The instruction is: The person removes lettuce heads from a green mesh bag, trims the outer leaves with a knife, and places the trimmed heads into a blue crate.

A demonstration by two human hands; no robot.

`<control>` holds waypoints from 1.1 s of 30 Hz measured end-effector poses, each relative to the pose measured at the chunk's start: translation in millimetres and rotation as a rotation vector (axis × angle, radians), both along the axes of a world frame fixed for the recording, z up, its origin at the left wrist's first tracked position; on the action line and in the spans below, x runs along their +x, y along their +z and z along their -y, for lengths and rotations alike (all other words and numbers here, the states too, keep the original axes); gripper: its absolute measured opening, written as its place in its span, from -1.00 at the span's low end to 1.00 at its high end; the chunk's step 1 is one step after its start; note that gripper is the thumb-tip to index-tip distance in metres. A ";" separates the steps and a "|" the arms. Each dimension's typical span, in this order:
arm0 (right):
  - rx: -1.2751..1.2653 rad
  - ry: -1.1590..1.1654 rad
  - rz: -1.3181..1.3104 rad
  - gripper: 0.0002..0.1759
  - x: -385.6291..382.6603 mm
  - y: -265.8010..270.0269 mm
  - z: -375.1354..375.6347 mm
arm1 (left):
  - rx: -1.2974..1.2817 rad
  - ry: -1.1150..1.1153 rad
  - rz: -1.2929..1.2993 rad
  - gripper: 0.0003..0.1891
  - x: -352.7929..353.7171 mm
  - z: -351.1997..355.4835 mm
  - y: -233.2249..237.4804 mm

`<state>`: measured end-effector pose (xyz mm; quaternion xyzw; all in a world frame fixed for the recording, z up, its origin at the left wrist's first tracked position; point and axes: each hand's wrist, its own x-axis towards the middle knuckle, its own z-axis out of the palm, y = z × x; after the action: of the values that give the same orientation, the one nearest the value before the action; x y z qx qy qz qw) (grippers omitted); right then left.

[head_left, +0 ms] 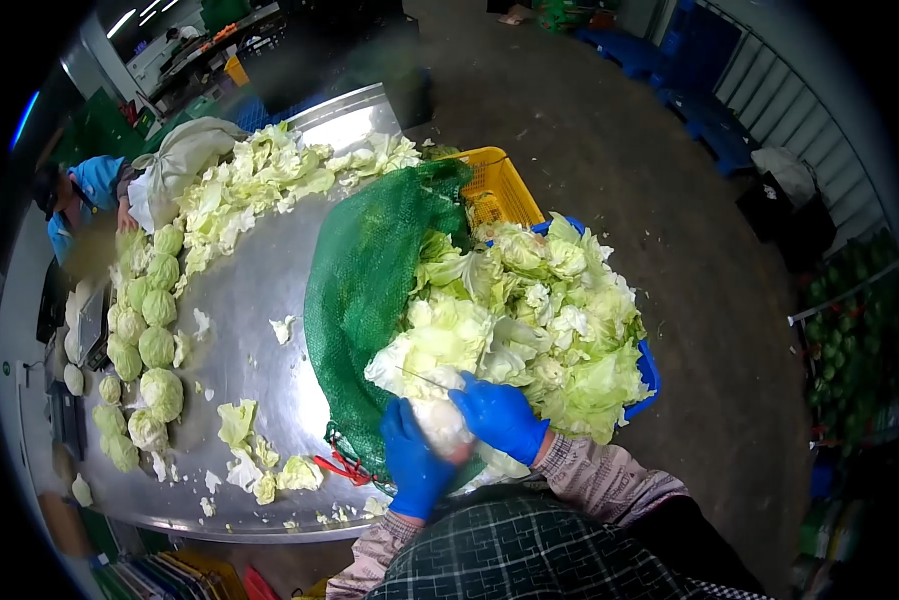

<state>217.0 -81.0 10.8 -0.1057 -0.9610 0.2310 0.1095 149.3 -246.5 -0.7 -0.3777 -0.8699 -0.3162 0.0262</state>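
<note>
My left hand (417, 462), in a blue glove, is closed round the lower left side of a pale cabbage (440, 420) at the table's front right edge. On the cabbage's right side lies my right hand (500, 412), also gloved in blue, fingers bent around a thin blade (422, 377) that points left over the leaves; its handle is hidden. Just behind the hands, cabbage leaves (560, 340) are heaped over a blue crate (652, 375). A green mesh sack (355, 290) with a red tie (348, 466) lies to the left of the heap.
Whole cabbages (157, 346) stand in rows on the left of the metal table (255, 320). Loose leaves (270, 185) cover its far end, and a yellow crate (515, 190) is beyond the sack. A person in blue (95, 185) reaches in at the far left.
</note>
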 end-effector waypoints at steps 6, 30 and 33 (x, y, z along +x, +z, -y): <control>-0.367 -0.199 -0.054 -0.68 -8.8 -14.0 -15.7 | 0.070 -0.014 0.080 0.15 2.7 10.9 1.4; -1.311 -0.487 -0.192 -0.74 -20.7 -17.2 -42.1 | 0.290 0.150 0.679 -0.13 -6.7 105.1 -4.0; -1.043 -0.185 -0.025 -0.51 -8.0 -8.6 -2.3 | 0.399 0.114 0.823 -0.09 -1.4 110.1 -10.4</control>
<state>209.0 -78.7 2.2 -0.2279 -0.7037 0.6689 0.0738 147.9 -356.6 -11.1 -0.1601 -0.7494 -0.5991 -0.2319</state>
